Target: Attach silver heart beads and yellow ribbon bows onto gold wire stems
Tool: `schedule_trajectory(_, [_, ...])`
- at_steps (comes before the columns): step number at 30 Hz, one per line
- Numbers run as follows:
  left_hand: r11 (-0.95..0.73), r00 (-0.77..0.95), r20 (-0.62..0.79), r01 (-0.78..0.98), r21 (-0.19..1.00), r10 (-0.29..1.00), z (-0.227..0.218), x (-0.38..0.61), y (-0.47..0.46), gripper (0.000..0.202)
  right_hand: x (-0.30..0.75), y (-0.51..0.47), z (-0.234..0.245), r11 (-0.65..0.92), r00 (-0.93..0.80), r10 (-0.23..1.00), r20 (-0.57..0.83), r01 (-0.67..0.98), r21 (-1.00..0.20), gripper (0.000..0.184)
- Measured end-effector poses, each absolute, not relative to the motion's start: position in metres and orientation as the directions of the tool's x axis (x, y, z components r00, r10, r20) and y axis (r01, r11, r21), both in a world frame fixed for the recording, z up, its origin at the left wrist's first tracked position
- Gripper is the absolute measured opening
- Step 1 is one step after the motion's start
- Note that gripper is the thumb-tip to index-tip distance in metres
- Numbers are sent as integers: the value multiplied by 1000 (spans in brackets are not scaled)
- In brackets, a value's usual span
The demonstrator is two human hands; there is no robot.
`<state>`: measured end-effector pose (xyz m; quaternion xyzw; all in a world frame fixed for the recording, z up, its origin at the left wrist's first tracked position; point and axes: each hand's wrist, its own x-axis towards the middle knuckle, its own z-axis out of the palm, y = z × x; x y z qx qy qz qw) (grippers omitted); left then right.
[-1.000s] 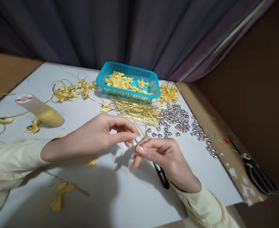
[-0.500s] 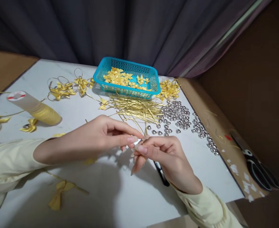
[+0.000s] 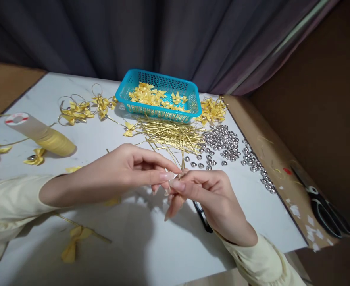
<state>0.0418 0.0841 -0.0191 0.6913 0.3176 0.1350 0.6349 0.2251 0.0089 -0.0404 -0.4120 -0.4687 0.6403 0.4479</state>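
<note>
My left hand [image 3: 124, 171] and my right hand [image 3: 210, 198] meet fingertip to fingertip above the white table [image 3: 151, 246]. Both pinch a thin gold wire [image 3: 181, 162] that rises from between the fingertips towards the pile of gold wires [image 3: 172, 135]. What else the fingertips hold is too small to make out. A black slim tool [image 3: 203, 218] lies on the table under my right hand. Both arms wear pale yellow sleeves.
A blue basket [image 3: 160, 113] of yellow ribbon bows stands at the back. Silver heart beads [image 3: 222, 141] spread to the right of the wires. A spool of gold thread [image 3: 44, 137] lies left. Finished bows [image 3: 76, 113] lie back left, one bow [image 3: 74, 242] near me. Scissors [image 3: 324, 208] rest on cardboard at right.
The two hands have drawn closer together, so the fingertips now touch around the wire. The view has shifted slightly; things on the table stay put.
</note>
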Motion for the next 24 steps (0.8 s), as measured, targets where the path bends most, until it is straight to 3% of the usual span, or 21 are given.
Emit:
schedule_trajectory(13, [-101, 749, -164, 295, 950, 642, -22, 41, 86, 14, 227, 9, -41, -176, -259, 958, -122, -198, -964, 20])
schedule_trajectory(24, [-73, 813, -203, 287, 955, 546, -23, 38, 92, 21, 229, 12, -44, -223, -285, 947, -151, -238, -945, 18])
